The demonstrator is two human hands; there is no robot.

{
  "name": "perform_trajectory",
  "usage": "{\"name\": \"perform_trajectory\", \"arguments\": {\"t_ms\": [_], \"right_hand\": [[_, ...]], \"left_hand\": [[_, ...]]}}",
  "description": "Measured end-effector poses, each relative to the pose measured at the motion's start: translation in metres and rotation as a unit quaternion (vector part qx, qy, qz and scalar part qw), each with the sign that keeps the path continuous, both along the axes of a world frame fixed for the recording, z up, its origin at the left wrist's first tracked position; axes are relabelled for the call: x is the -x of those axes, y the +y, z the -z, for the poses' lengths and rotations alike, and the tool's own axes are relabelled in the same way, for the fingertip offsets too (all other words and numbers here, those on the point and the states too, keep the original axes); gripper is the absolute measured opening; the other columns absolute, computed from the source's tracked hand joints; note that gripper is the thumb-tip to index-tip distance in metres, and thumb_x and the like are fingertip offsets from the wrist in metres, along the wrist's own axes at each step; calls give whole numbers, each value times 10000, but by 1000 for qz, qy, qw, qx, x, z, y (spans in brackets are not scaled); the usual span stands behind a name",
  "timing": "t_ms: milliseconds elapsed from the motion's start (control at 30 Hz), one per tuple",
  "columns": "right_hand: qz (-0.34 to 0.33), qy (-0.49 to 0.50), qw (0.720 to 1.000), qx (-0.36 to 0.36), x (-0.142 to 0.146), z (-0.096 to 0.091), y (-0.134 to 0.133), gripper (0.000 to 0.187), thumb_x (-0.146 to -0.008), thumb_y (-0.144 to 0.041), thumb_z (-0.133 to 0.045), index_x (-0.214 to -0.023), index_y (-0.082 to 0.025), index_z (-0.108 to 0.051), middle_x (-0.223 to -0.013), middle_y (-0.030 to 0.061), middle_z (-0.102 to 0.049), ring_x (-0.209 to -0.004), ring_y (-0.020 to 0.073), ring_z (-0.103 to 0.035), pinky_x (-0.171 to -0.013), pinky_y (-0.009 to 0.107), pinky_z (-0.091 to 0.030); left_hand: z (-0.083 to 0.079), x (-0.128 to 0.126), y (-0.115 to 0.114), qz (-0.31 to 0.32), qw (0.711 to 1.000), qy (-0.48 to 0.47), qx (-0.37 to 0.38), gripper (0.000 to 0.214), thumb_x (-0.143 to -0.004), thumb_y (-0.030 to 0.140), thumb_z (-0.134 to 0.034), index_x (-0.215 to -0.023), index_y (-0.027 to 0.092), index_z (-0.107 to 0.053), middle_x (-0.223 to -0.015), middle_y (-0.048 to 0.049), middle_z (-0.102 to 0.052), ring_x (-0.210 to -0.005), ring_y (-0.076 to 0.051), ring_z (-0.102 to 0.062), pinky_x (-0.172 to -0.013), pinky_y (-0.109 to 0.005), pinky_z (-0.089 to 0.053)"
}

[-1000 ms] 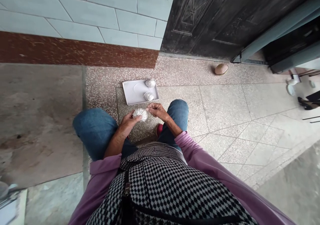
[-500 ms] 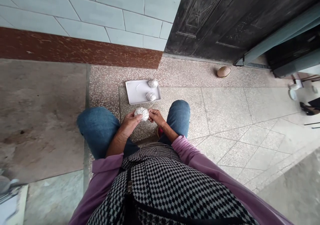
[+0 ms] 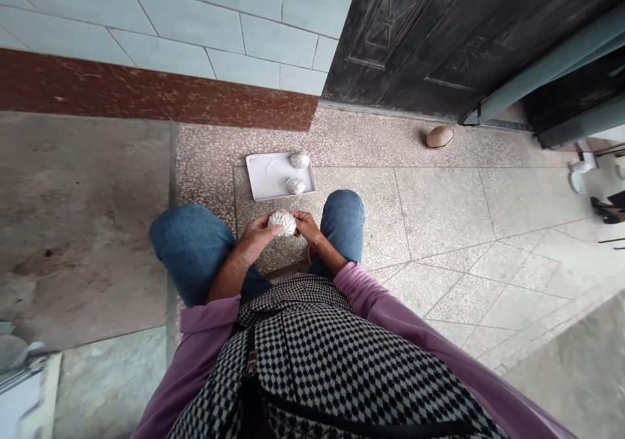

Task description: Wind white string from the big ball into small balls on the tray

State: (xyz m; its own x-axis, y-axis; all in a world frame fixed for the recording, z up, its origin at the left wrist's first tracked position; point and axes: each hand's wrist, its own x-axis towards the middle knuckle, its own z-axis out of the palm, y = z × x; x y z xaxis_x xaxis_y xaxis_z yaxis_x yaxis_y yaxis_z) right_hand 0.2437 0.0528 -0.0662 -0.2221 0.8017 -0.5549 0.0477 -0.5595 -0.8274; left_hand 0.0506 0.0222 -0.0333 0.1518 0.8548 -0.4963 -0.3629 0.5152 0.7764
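Note:
I sit with my knees apart and hold a white ball of thread between them. My left hand cups the ball from the left, fingers closed round it. My right hand pinches at the ball's right side, fingers together, apparently on a thin thread running from it. Just ahead on the floor lies a white tray with two more thread balls, one at its far right corner and one nearer me.
A tiled wall with a red-brown skirting runs along the back left, and a dark door stands at the back right. A small tan rounded object lies by the door. Some items sit at the far right edge.
My right hand has moved in from slightly apart to press against the ball's right side. The ball and both hands have stayed between my knees; the view shifted a little.

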Motion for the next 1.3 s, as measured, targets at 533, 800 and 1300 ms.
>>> {"name": "perform_trajectory", "arguments": {"t_ms": [533,800,1300], "right_hand": [[-23,-13,999,46,-6,17,-13,94,-869,-258,-707,-837,-233,-622,-584,-82,-564,-489,81,-450,-516,152,-368],[-42,-15,997,57,-7,19,-12,170,-911,-227,-718,-786,-234,-604,-594,-70,-596,-488,84,-466,-508,160,-394],[-110,3,994,20,-3,3,-24,427,-1150,-517,-912,-914,-185,-785,-651,-64,-575,-567,109,-466,-559,221,-370]], "left_hand": [[23,-1,6,18,1000,13,2,792,-502,494,-1260,-1158,175,-951,-1159,-133,-948,-1148,-381,-867,-1113,-490,-700],[29,0,8,1,999,35,3,852,-449,549,-1295,-1138,184,-954,-1131,-116,-945,-1131,-369,-856,-1083,-455,-685],[17,-2,10,-86,995,50,15,815,-461,551,-1240,-1093,185,-878,-1031,-83,-884,-944,-275,-801,-843,-357,-644]]}}
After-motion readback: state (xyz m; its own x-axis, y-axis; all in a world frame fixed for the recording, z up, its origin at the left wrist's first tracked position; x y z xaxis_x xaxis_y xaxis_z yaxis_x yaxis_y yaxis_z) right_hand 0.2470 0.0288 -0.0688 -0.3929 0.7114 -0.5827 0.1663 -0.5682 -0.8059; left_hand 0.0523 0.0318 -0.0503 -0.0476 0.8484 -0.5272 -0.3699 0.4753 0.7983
